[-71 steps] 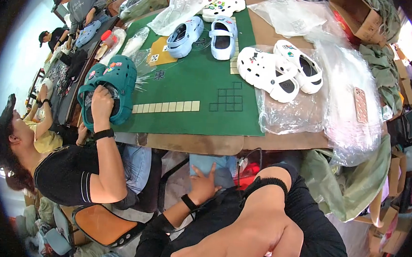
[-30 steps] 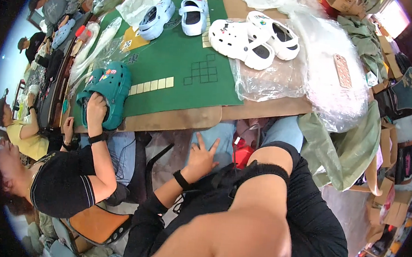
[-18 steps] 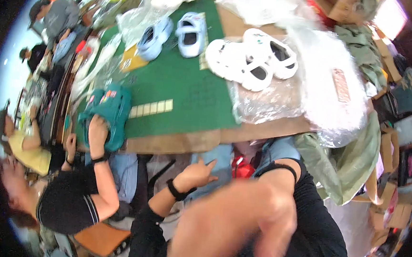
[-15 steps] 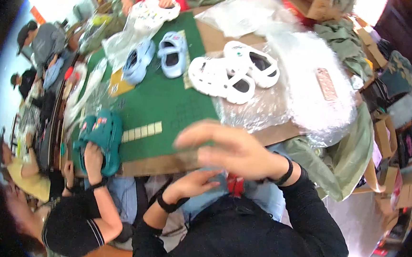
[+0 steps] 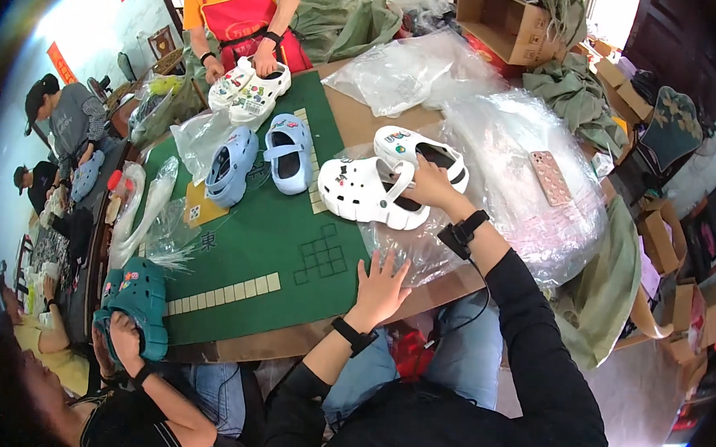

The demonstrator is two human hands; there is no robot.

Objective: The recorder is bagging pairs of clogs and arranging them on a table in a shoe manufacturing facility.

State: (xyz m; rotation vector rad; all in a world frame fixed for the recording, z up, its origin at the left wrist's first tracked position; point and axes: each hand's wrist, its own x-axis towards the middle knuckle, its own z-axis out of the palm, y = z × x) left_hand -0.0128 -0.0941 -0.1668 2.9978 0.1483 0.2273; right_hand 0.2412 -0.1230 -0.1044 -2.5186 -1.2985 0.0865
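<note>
Two white clogs with small coloured charms lie together on clear plastic, the nearer white clog partly overlapping the farther white clog. My right hand reaches in from the right, its fingers curled at the clogs' openings beside the nearer one's heel strap. It seems to grip a clog there; the exact contact is partly hidden. Fingers spread, my left hand is open at the mat's near edge, holding nothing. A pair of light blue clogs stands farther left, one blue clog beside another blue clog.
The green mat bears a row of pale tiles. Bubble wrap with a patterned phone covers the right side. At left, a co-worker's hand holds teal clogs; across the table, another person handles charm-covered white clogs.
My right hand has moved forward onto the white clogs. My left hand has come up from near my lap and spread out at the table's edge. The view has shifted.
</note>
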